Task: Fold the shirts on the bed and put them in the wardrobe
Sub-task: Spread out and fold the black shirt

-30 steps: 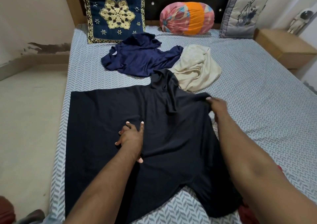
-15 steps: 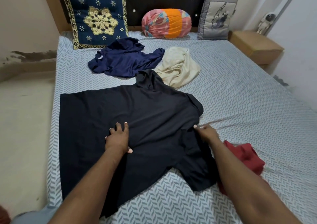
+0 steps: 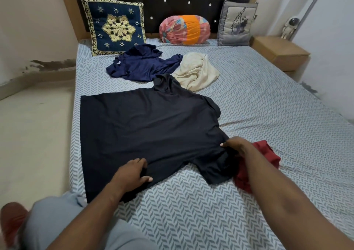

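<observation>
A black shirt (image 3: 149,131) lies spread flat across the bed (image 3: 268,115), collar pointing right. My left hand (image 3: 132,175) grips its near edge by the hem side. My right hand (image 3: 236,145) pinches the shirt near the near sleeve seam. A red shirt (image 3: 266,155) lies crumpled under and beside my right forearm. Further back lie a crumpled navy shirt (image 3: 141,65) and a cream shirt (image 3: 197,71). No wardrobe shows.
Three cushions lean on the dark headboard: a navy patterned one (image 3: 115,24), a round orange-pink one (image 3: 184,29), a grey one (image 3: 236,23). A wooden bedside table (image 3: 277,51) stands at the right. Floor (image 3: 32,134) runs along the bed's left side.
My right hand slid from the shirt's far shoulder down to the near sleeve seam. My left hand moved from the shirt's middle to its near edge. The view pulled back.
</observation>
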